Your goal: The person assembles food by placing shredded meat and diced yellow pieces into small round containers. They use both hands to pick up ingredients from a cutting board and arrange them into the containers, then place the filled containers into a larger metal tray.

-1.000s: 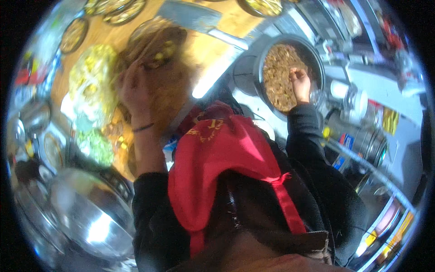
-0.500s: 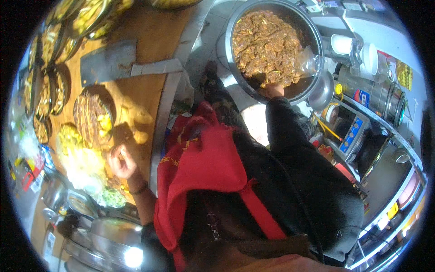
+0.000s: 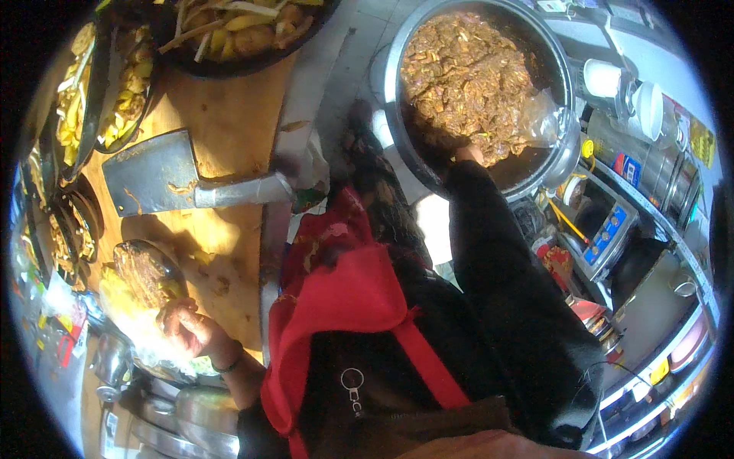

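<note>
My right hand (image 3: 469, 154) reaches into brown sauced meat pieces (image 3: 474, 84) at the near side of a large metal pot (image 3: 393, 96). Its fingers are sunk in the meat and hidden. A crumpled piece of clear plastic (image 3: 541, 116) lies at the pot's right inner side. At lower left, my left hand (image 3: 189, 327) is closed, fingers curled beside a dark bowl with meat slices (image 3: 141, 269) on top. Whatever those fingers hold is too unclear to make out. Beyond it, a cleaver (image 3: 149, 176) with a wrapped handle lies flat on the wooden board (image 3: 237, 130).
Several dark bowls (image 3: 229, 69) of potato chunks and pale strips crowd the board's far and left sides. Metal pans (image 3: 206, 409) stand at lower left. A scale with a blue panel (image 3: 608, 233) and shelving (image 3: 665, 291) are on the right.
The view has shifted, so the cleaver and bowls appear lower and larger. My left hand has come closer to the bowl of meat slices. My right hand stays in the pot.
</note>
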Demonstrator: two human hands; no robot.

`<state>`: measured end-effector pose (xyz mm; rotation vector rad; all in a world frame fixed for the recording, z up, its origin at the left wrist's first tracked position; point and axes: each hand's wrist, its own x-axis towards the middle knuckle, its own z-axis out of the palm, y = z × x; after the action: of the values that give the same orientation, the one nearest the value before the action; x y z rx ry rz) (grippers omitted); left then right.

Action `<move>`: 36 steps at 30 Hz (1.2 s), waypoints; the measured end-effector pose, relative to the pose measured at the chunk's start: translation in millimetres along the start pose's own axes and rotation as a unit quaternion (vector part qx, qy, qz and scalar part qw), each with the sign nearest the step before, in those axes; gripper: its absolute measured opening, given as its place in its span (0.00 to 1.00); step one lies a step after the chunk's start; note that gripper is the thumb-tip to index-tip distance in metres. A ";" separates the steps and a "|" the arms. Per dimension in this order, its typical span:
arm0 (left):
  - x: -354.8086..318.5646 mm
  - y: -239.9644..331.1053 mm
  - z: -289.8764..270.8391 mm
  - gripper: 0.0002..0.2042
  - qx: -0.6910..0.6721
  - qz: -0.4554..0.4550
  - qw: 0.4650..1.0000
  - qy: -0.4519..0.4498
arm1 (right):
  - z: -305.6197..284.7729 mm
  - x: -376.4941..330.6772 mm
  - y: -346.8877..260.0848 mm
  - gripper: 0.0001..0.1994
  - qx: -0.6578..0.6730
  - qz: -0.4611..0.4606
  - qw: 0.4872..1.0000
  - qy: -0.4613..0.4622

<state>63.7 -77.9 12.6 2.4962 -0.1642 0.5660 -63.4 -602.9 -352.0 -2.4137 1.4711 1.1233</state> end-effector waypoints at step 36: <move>-15.3 61.3 -35.8 0.06 -0.255 -0.133 0.947 -0.145 | -312.1 -283.0 -35.3 0.10 0.607 -0.477 0.627 -0.109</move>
<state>22.5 -109.0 63.8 2.0320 -0.0708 0.0271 58.5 -513.9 42.9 -1.4400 0.3140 0.0004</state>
